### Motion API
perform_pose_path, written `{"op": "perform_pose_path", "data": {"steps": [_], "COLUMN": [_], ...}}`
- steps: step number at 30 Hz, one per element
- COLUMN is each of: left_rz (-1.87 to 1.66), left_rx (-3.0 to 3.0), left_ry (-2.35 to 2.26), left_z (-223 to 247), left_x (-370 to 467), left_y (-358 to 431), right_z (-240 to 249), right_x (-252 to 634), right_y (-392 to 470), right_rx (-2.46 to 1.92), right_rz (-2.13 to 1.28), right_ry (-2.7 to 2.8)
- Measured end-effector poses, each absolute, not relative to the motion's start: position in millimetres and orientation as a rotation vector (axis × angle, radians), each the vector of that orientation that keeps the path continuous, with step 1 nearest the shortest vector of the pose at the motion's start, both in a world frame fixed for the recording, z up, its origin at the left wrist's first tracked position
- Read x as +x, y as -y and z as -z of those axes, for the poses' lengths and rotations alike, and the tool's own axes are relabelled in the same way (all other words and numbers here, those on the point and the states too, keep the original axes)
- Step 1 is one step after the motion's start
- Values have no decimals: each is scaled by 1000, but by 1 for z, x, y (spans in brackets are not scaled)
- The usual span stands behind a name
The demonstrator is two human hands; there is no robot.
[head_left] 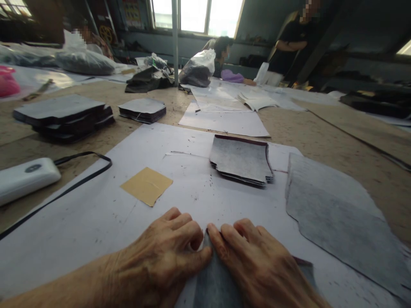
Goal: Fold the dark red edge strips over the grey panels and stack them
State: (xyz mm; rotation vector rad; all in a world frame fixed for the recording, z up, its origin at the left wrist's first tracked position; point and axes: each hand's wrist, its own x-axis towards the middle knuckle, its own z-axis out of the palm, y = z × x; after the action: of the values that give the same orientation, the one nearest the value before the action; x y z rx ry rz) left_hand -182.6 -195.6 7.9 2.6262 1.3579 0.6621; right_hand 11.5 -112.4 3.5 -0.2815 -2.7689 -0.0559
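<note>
A grey-backed, cloth-like piece (215,280) lies on the white paper (96,239) at the bottom middle, partly covered by my hands. My left hand (170,252) has its fingers curled, and its thumb presses on the left edge of this piece. From the other side, my right hand (257,256) bears down on it with bent, closed fingers; the fingertips of the two hands nearly meet at its far end. A dark red edge and grey corner show beyond my right hand. Ahead sits a small stack of grey-backed pieces (240,158) with dark red edges.
A tan square (147,185) and a large grey sheet (340,214) lie on the paper. At left are a white device (28,177) with a black cord (77,184) and two stacks of cut pieces (61,113) (142,109). Several people are beyond the table.
</note>
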Motion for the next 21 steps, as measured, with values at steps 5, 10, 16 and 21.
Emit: {"op": "perform_pose_path", "data": {"steps": [5,10,16,21], "left_rz": [-733,-871,-1095,-981], "left_rx": [2590,2580,2490,2608], "left_ry": [-1334,-1387,-1491,-1283], "left_z": [-5,10,14,-2], "left_x": [-182,-182,-186,-132], "left_y": [196,202,197,162], "right_z": [-4,-7,-7,-3], "right_x": [7,42,112,129], "right_y": [117,129,138,128], "right_rx": [-387,-331,-636,-614], "right_rz": [31,197,302,292], "right_ry": [2754,2450,2386,2432]}}
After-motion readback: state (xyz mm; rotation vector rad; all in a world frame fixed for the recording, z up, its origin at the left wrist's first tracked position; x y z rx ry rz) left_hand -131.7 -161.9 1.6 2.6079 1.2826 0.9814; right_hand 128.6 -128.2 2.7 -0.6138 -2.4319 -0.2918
